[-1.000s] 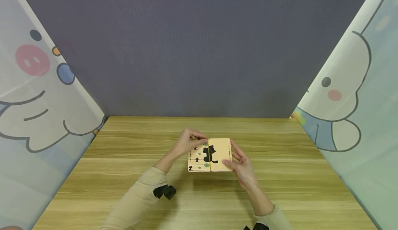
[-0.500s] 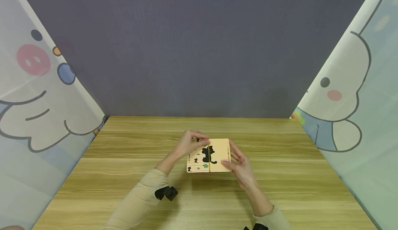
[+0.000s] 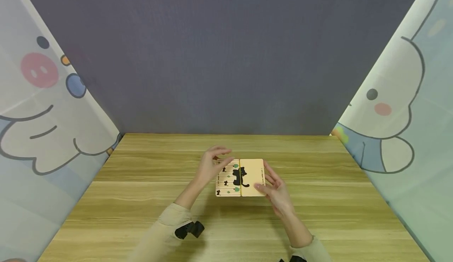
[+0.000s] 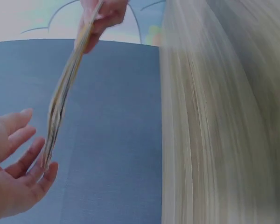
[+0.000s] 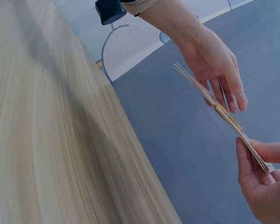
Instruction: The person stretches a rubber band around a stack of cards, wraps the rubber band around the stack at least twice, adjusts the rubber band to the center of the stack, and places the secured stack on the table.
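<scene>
A thin, layered cat-print notebook [image 3: 253, 175] is held up above the wooden table, with a narrow yellow band [image 5: 227, 115] round its middle. Its left part has lines and small cats; the right part is plain cream, and a black cat spans the band. My right hand [image 3: 277, 193] pinches the right edge, thumb on the near face and fingers behind. At the upper left edge, my left hand [image 3: 211, 165] has its thumb and fingers spread apart. The left wrist view shows the left fingers [image 4: 25, 163] loosely bent beside the notebook's edge; whether they touch it I cannot tell.
Below the hands spreads the wood-grain table [image 3: 141, 199]. A dark grey panel [image 3: 226, 57] rises behind it, and cartoon-printed curtains [image 3: 382, 136] flank both sides. A black wrist device [image 3: 190, 229] sits at the left sleeve.
The left thumb and fingers have come away from the band at the notebook's top edge and spread apart, moving slightly left. My right hand keeps its hold with little movement.
</scene>
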Demonstrator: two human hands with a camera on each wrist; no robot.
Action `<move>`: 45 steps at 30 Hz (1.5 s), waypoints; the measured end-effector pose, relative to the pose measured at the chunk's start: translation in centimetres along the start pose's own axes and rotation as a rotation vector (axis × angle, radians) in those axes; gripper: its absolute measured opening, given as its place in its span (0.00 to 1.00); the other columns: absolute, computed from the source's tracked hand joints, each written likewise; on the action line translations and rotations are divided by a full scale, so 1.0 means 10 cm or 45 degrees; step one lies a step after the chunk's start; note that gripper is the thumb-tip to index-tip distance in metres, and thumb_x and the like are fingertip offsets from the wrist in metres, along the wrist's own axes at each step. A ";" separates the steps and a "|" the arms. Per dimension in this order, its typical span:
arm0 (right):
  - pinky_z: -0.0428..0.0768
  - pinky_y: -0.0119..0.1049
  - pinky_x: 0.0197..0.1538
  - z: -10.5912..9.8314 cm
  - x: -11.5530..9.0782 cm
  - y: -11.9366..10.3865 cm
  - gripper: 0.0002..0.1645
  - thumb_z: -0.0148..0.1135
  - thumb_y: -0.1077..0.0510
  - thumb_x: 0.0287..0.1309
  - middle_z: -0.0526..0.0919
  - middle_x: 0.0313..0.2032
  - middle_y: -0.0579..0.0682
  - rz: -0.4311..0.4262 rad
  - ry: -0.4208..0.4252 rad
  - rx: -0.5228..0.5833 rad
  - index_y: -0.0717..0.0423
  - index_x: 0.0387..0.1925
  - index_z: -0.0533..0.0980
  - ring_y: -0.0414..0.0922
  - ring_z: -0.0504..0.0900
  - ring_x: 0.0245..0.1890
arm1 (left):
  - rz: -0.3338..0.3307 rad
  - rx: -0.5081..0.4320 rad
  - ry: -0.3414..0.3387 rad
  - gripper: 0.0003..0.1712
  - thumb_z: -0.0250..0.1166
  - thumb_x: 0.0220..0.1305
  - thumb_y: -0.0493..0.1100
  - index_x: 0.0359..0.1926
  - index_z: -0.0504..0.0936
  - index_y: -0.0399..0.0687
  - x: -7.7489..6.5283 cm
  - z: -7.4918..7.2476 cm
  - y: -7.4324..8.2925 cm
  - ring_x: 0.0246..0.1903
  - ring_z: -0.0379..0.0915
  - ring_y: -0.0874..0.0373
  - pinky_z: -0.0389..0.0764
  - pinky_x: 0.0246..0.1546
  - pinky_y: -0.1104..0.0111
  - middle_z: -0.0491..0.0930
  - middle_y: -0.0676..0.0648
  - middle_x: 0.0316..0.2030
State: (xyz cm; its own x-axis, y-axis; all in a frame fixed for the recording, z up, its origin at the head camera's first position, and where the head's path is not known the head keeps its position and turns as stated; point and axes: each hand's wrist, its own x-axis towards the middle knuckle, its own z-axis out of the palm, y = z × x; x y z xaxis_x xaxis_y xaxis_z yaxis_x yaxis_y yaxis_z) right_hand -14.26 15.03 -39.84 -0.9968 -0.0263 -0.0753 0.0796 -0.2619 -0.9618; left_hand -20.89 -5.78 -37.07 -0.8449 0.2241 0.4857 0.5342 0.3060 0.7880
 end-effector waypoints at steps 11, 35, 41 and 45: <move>0.63 0.18 0.17 -0.03 0.02 -0.01 0.46 0.53 0.79 0.46 0.74 0.43 0.52 0.007 0.024 0.036 0.46 0.65 0.55 0.39 0.78 0.27 | -0.138 -0.153 0.170 0.21 0.64 0.49 0.29 0.47 0.74 0.28 -0.25 -0.05 0.21 0.44 0.68 0.39 0.77 0.35 0.55 0.72 0.33 0.45; 0.60 0.19 0.17 -0.06 0.17 -0.04 0.47 0.56 0.76 0.47 0.72 0.44 0.52 -0.043 0.029 -0.026 0.46 0.65 0.53 0.35 0.75 0.22 | -0.396 -0.294 0.215 0.28 0.64 0.50 0.28 0.54 0.68 0.28 -0.50 0.14 0.12 0.30 0.71 0.51 0.74 0.23 0.76 0.72 0.35 0.38; 0.78 0.30 0.32 -0.40 0.61 0.49 0.47 0.66 0.64 0.44 0.73 0.48 0.56 -0.216 -0.076 -0.106 0.39 0.64 0.57 0.46 0.79 0.35 | -0.397 -0.288 0.251 0.29 0.66 0.48 0.30 0.53 0.70 0.30 -0.46 0.22 -0.13 0.29 0.73 0.51 0.76 0.23 0.74 0.74 0.37 0.36; 0.79 0.37 0.37 -0.58 0.89 0.78 0.48 0.71 0.56 0.38 0.74 0.48 0.55 -0.202 -0.045 -0.180 0.32 0.62 0.59 0.51 0.79 0.40 | -0.418 -0.264 0.262 0.28 0.66 0.48 0.29 0.53 0.70 0.30 -0.42 0.25 -0.23 0.29 0.73 0.50 0.75 0.22 0.75 0.74 0.37 0.35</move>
State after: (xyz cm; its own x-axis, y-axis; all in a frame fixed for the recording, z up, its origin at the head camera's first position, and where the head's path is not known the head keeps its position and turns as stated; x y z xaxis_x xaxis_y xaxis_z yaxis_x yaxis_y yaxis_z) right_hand -22.56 18.34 -49.54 -0.9957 -0.0301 0.0871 -0.0826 -0.1274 -0.9884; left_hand -18.51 -5.15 -41.87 -0.9681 -0.0492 0.2456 0.2374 0.1330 0.9623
